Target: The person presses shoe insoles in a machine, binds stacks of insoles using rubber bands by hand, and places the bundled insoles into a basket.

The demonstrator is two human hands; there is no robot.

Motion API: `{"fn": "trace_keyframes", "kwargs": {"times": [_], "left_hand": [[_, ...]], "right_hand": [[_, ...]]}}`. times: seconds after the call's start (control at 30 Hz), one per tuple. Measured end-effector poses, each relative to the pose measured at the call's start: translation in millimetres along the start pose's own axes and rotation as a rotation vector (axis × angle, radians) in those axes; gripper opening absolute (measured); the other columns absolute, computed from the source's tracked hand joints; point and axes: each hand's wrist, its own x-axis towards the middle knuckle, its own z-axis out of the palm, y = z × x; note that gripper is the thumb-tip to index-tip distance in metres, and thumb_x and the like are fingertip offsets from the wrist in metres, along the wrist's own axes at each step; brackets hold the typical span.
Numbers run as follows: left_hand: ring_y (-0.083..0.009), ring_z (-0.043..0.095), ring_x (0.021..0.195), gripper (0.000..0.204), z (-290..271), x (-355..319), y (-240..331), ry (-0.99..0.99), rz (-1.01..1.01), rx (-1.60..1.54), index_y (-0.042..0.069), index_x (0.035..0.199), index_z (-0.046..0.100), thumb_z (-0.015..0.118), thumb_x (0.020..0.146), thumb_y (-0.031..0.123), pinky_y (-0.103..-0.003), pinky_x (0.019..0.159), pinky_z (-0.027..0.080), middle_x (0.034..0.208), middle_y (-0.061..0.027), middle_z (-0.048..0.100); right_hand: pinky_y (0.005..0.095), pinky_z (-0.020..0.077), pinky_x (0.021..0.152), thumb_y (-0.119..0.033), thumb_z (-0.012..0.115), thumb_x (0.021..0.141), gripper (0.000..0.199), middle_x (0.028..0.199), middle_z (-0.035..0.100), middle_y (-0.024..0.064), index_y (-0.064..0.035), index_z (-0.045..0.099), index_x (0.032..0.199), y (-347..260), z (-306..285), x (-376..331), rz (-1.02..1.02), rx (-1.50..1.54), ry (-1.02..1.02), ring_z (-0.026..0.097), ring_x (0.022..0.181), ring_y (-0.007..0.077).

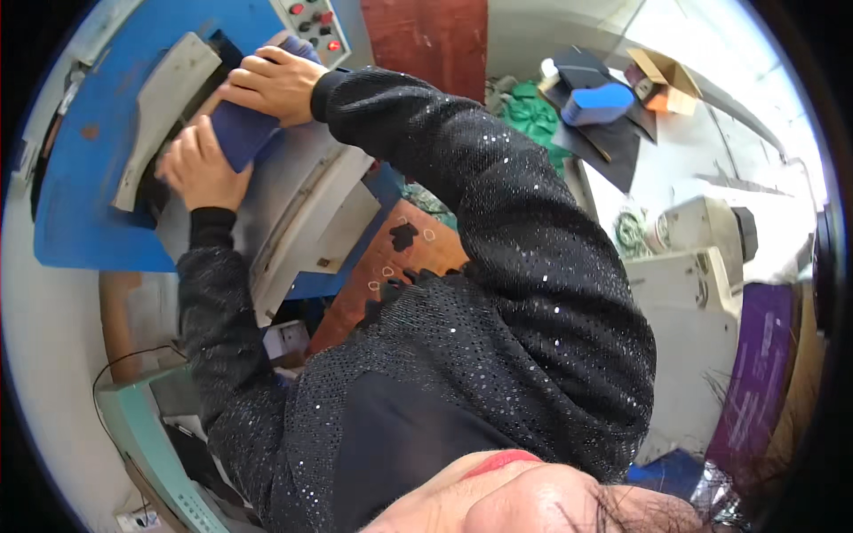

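At the upper left, both my hands are at a blue machine (80,213) with a pale curved bar (160,120) across it. A dark blue, flat-looking piece (240,133) lies between them, partly covered by my hands; its material I cannot make out. My right hand (277,86) has its fingers bent over the piece's far part and grips it. Lower and to the left, my left hand (206,169) rests along the piece's near left edge, its fingers stretched out and slightly blurred, next to the pale bar.
A control panel (315,27) with red and black buttons sits beyond my right hand. To the right, a white table (613,209) bears black flat pieces (609,147), a bright blue piece (597,104), an open cardboard box (662,80) and a sewing machine (706,235). Green cloth (529,115) lies beside it.
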Motion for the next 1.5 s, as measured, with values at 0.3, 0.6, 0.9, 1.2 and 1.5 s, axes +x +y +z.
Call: {"fn": "trace_keyframes", "kwargs": {"times": [0.3,0.6,0.9,1.2,1.5], "left_hand": [[-0.0292,0.045,0.118,0.086,26.5,-18.6,7.8,0.08,0.048,0.117,0.008,0.133,0.046,0.075,0.066,0.054,-0.048,0.102,0.032,0.124,-0.0095,0.05],[-0.0293,0.05,0.115,0.077,-16.2,4.8,32.9,-0.229,-0.038,0.183,0.009,0.125,0.056,0.071,0.067,0.058,-0.049,0.101,0.033,0.117,-0.0111,0.058],[-0.0339,0.051,0.116,0.058,18.1,36.9,245.2,-0.308,-0.007,-1.155,-0.003,0.129,0.048,0.067,0.082,0.026,-0.042,0.102,0.039,0.122,-0.0198,0.054],[-0.0274,0.05,0.12,0.113,232.9,93.1,599.0,-1.356,-0.563,-1.729,-0.009,0.147,0.013,0.067,0.079,0.063,-0.035,0.1,0.041,0.132,-0.0267,0.047],[-0.0339,0.047,0.125,0.131,273.5,101.6,716.9,-1.201,-1.11,-1.924,-0.014,0.145,0.011,0.086,0.058,0.051,-0.035,0.102,0.04,0.138,-0.0309,0.04]], "right_hand": [[0.0386,0.0338,0.105,-0.011,0.067,0.071,0.076,0.141,0.045,0.0032,-0.0132,0.041,0.142,38.4,15.5,-23.4,-0.174,0.201,-0.068,0.041,0.132,0.0197],[0.0406,0.0387,0.1,-0.023,0.071,0.07,0.069,0.132,0.049,0.0019,-0.0235,0.049,0.135,53.7,-18.5,-51.0,-0.175,0.479,0.13,0.045,0.126,0.022],[0.0417,0.0466,0.084,-0.028,0.077,0.074,0.058,0.109,0.057,0.023,0.0088,0.054,0.112,182.1,-91.8,-430.3,1.711,-0.132,0.478,0.055,0.098,0.0348],[0.0365,0.0439,0.043,-0.045,0.085,0.064,0.08,0.077,0.062,0.0184,0.0177,0.053,0.103,246.5,-83.5,-647.9,2.368,-0.135,0.43,0.055,0.052,0.0226],[0.0401,0.0478,0.072,-0.034,0.085,0.067,0.065,0.097,0.062,0.0174,0.0101,0.059,0.108,237.8,-114.7,-602.9,2.606,0.366,0.639,0.058,0.078,0.0271]]}}
